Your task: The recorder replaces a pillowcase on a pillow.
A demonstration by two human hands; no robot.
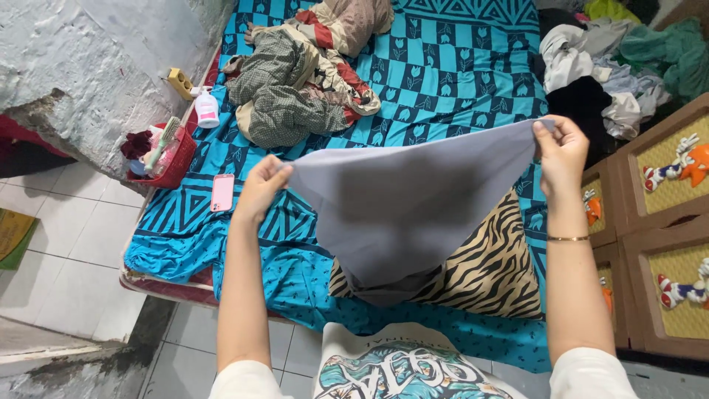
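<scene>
I hold a plain grey cloth (402, 207) stretched out in the air above the bed. My left hand (260, 188) pinches its left corner and my right hand (561, 151) pinches its right corner, higher up. The cloth hangs down in a point between my arms. Beneath it lies a zebra-striped pillow (491, 270) on the blue patterned bedsheet (443, 66). A thin gold bangle sits on my right wrist.
A crumpled checked and striped bundle of clothes (295, 81) lies at the head of the bed. A pink phone (222, 192) rests near the left edge. A red basket (173, 159) and white bottle (206, 108) stand by the wall. Piled laundry (605, 74) tops wooden drawers (657, 236) on the right.
</scene>
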